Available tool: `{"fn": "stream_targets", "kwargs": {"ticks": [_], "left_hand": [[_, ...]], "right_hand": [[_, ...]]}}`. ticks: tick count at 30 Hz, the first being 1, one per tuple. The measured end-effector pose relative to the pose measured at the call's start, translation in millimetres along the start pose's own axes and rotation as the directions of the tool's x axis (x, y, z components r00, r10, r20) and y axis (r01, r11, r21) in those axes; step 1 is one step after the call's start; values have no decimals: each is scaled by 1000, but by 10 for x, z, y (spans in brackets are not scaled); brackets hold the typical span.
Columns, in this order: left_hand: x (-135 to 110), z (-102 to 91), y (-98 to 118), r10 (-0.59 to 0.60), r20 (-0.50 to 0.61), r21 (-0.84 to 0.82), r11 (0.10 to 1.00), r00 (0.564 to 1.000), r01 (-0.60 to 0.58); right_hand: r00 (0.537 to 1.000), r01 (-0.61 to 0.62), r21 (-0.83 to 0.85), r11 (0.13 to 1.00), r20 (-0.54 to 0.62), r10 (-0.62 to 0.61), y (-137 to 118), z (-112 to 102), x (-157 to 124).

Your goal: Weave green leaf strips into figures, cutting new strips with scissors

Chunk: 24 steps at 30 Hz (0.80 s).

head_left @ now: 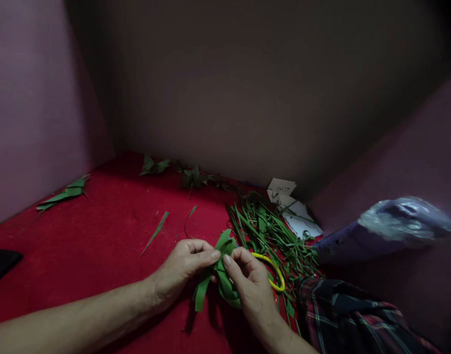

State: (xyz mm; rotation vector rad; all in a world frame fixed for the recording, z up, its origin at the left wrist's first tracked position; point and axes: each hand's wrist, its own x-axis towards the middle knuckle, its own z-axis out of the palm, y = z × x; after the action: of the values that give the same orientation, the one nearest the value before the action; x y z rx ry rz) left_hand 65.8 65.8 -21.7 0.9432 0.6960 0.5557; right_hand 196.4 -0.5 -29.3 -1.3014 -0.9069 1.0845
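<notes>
Both bare hands are engaged on one folded green leaf piece (222, 276), held up over the red surface (115, 241) just to the near left of the heap of green strips (271, 228), which serves here as the reference point. Left hand (181, 265): thumb and forefinger pinch the upper part of the piece; remaining fingers partly hidden behind it. Right hand (254, 284): thumb and fingers pinch the piece opposite the left thumb, tips close together. Several flat blades overlap at the grip, and one loose end hangs below the left hand. A yellow loop (283, 280) shows beside the right hand, at the near edge of the heap; what it belongs to is hidden. Pale papers (301, 221) lie against the far right of the heap, the smaller one bearing dark marks. Right of the heap, a purple item (339, 244) is noted with clear plastic (380, 221) at its upper end. Plaid cloth (347, 309) lies on the near right. Well left of the heap are a single narrow strip (155, 233) and, farther out, a leaf bundle (65, 194) near the wall.
</notes>
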Motion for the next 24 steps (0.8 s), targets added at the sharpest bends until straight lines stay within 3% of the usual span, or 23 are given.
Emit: {"fn": "stream_targets", "kwargs": {"ticks": [7, 24], "left_hand": [[16, -23, -36, 74, -15, 107, 992, 997, -72], [49, -43, -86, 97, -123, 42, 995, 988, -92]], "right_hand": [[998, 56, -45, 997, -5, -56, 6, 0, -7], [999, -3, -35, 999, 48, 4, 43, -8, -17]]}}
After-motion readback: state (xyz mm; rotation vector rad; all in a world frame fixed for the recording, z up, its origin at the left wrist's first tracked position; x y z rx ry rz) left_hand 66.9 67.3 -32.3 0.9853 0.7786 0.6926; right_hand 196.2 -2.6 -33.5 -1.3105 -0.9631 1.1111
